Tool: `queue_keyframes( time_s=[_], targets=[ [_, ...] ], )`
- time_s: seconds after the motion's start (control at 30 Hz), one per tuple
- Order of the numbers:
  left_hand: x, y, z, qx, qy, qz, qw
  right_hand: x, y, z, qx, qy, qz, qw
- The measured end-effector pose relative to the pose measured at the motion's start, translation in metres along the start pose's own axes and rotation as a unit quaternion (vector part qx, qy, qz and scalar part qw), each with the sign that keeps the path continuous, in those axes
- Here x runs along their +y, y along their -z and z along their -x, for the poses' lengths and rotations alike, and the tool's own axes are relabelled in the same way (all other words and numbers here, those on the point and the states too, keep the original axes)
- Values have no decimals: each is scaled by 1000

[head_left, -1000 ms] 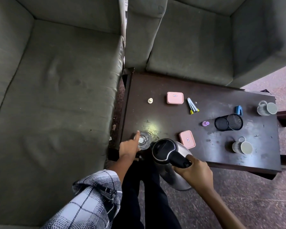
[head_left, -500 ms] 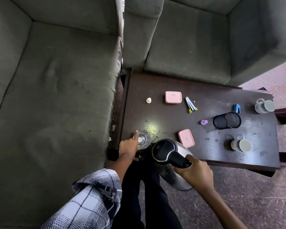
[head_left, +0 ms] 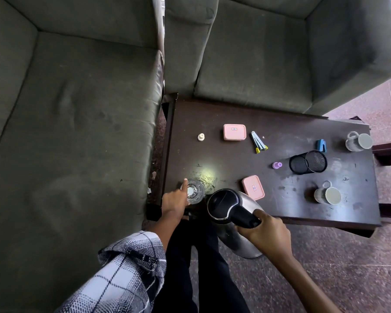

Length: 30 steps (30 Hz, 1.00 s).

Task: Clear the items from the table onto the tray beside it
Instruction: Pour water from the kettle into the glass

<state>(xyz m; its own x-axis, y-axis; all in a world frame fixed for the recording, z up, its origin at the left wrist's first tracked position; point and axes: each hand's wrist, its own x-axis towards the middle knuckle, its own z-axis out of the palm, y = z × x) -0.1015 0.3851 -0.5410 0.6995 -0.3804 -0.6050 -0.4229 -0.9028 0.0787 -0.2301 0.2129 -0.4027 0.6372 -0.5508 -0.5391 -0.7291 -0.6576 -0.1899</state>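
On the dark wooden table (head_left: 280,123), near its front left corner, stands a clear drinking glass (head_left: 193,192). My left hand (head_left: 174,202) holds it, one finger lying along its left rim and the others hidden. A steel electric kettle (head_left: 230,206) with a black lid hangs over the table's front edge, and my right hand (head_left: 265,231) grips its black handle. Also on the table are two pink lidded boxes (head_left: 234,132) (head_left: 253,187), two grey mugs (head_left: 327,195) (head_left: 358,141), and a black mesh pen cup (head_left: 308,161) lying on its side. No tray is in view.
Small items lie on the table: a white cap (head_left: 201,137), a nail clipper (head_left: 259,144), a purple cap (head_left: 277,165), a blue stapler (head_left: 321,145). Green sofas (head_left: 77,132) border the table on the left and behind. Reddish stone floor (head_left: 325,267) lies at the right front.
Almost nothing has moved. My left hand stays at the glass and my right hand keeps the kettle at the table's front edge.
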Motion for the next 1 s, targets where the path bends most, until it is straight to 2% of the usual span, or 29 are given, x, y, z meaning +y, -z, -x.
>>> queue_keyframes(
  time_s=[1.0],
  targets=[
    [2,-1,-2,2,11,1,1000,-3,1,3,1,-7,-8,1000]
  ],
)
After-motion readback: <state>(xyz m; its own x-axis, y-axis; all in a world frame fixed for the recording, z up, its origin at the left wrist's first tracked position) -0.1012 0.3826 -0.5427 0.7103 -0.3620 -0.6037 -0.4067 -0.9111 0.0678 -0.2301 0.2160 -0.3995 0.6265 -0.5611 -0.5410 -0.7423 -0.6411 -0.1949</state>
